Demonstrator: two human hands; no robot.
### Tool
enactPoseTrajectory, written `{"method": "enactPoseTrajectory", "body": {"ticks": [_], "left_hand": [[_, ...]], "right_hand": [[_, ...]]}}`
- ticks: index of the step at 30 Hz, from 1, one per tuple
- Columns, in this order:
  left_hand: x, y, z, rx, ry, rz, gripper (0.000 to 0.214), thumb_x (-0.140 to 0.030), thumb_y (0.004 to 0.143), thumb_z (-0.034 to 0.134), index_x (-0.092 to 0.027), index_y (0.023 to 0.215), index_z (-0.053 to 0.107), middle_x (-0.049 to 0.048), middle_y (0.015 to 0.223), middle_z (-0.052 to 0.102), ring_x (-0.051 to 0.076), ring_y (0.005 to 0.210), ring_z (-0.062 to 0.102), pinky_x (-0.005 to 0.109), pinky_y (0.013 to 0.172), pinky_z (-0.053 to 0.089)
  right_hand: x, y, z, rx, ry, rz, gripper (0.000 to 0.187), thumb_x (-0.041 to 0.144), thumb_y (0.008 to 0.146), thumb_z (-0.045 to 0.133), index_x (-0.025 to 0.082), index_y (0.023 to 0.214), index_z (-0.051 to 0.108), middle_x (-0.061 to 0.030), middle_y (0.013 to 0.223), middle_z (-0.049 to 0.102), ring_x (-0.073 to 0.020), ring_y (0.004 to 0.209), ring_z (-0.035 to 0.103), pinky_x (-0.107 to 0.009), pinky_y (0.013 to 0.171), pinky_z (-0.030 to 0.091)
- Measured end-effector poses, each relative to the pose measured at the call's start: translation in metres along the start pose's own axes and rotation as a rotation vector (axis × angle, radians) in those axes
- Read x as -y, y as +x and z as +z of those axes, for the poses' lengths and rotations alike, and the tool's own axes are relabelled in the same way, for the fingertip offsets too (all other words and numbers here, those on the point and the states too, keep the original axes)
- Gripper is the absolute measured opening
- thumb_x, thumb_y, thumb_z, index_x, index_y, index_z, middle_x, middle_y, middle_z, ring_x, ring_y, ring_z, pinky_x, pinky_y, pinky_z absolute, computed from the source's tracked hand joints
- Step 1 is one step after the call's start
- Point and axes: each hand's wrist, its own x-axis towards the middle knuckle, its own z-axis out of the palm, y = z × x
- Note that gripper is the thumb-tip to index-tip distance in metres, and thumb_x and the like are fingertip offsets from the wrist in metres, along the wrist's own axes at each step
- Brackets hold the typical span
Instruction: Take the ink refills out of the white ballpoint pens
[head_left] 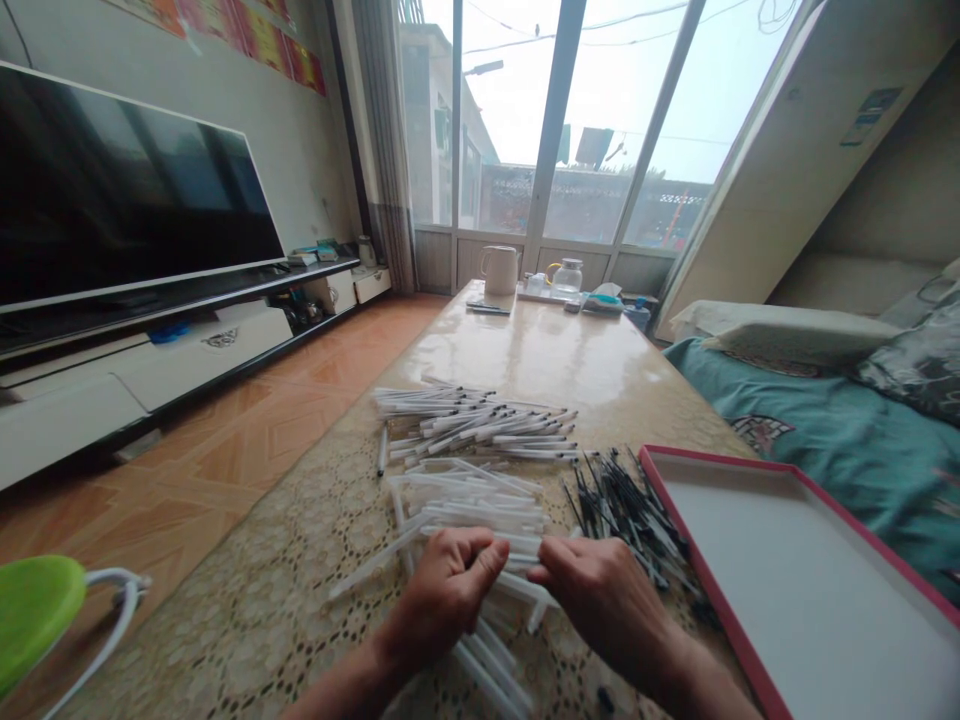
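My left hand (457, 580) is closed in a fist, thumb pressed on the fingers, above a heap of translucent white plastic tubes (465, 500). A small dark tip shows under it, but what it grips is hidden. To its right, a short gap away, my right hand (600, 590) is closed in a pinch; its contents cannot be made out. Past the tubes lies a pile of slim white pen-like sticks with dark ends (480, 425). Thin black pieces like pen refills (622, 510) are heaped beside my right hand. More loose tubes (491, 670) lie below my hands.
A shallow white tray with a pink rim (795, 465) sits at the right. At the table's far end stand a kettle (501, 270), a glass pot (568, 276) and a tissue pack (604, 297). A green stool (37, 610) is at left, a teal-covered seat (840, 430) at right.
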Motion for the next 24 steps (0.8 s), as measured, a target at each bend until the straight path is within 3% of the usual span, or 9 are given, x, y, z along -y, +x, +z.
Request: {"method": "enactPoseTrajectory", "body": {"ticks": [7,14,18,24], "left_hand": [[0.007,0.001,0.008,0.01,-0.338,-0.136,0.044,-0.056,0.077,0.05,-0.021,0.053,0.037,-0.0102,0.039,0.025,0.005,0.034,0.016,0.022,0.035,0.012],[0.016,0.002,0.015,-0.007,-0.434,-0.14,0.042,-0.054,0.077,0.052,-0.02,0.055,0.041,-0.0096,0.039,0.028,0.006,0.035,0.02,0.022,0.037,0.017],[0.007,0.001,0.01,-0.029,-0.268,-0.033,0.043,-0.051,0.082,0.047,-0.02,0.053,0.041,-0.0082,0.043,0.028,0.007,0.038,0.023,0.022,0.04,0.019],[-0.002,-0.003,-0.004,-0.026,0.318,0.344,0.034,-0.034,0.086,0.046,-0.019,0.056,0.044,-0.0045,0.054,0.037,0.011,0.051,0.038,0.024,0.052,0.026]], "right_hand": [[0.002,0.004,-0.008,-0.161,-0.147,-0.096,0.027,0.031,0.094,0.043,0.021,0.069,0.048,0.0027,0.059,0.054,-0.0132,0.053,0.048,-0.028,0.051,0.023],[0.001,0.003,-0.011,-0.188,-0.179,-0.116,0.027,0.03,0.093,0.045,0.021,0.068,0.047,0.0027,0.058,0.052,-0.0132,0.053,0.047,-0.028,0.052,0.023],[0.0,0.002,-0.009,-0.161,-0.14,-0.084,0.025,0.03,0.093,0.045,0.021,0.069,0.047,0.0027,0.059,0.053,-0.0131,0.054,0.047,-0.027,0.052,0.023],[-0.005,-0.006,-0.015,0.164,0.227,0.08,0.034,0.036,0.095,0.037,0.02,0.067,0.047,0.006,0.055,0.05,-0.008,0.047,0.044,-0.021,0.047,0.025]]}}
